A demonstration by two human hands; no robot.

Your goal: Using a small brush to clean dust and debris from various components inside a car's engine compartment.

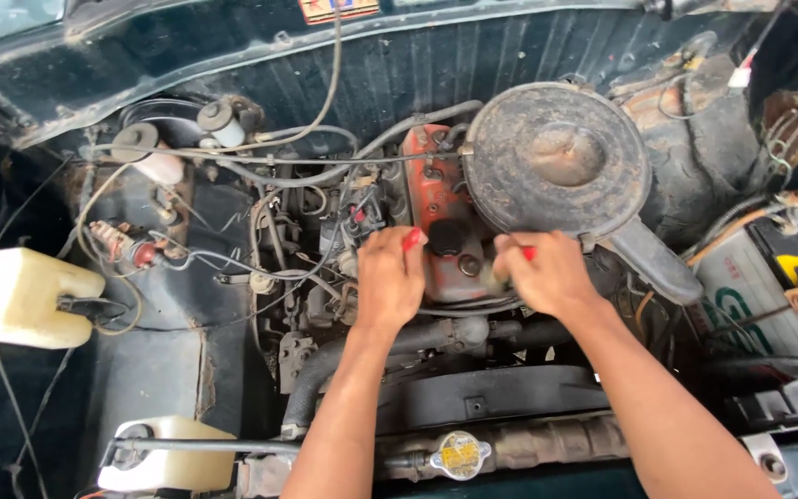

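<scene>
I look down into an open car engine bay. My left hand (388, 279) rests on the red engine valve cover (429, 199), its fingers closed around a small red-handled tool (412, 237). My right hand (545, 273) grips another small tool with a red part (527, 252) and a pale tip near the cover's front edge. A black cap (445, 237) sits on the cover between my hands. The big round rusty air cleaner (556, 157) lies just beyond my right hand.
A white fluid tank (20, 296) hangs at the left, another white reservoir (170, 455) at the lower left. A battery (768, 291) sits at the right. The radiator cap (460, 455) and a black hose (325, 370) lie near me. Wires cross the bay.
</scene>
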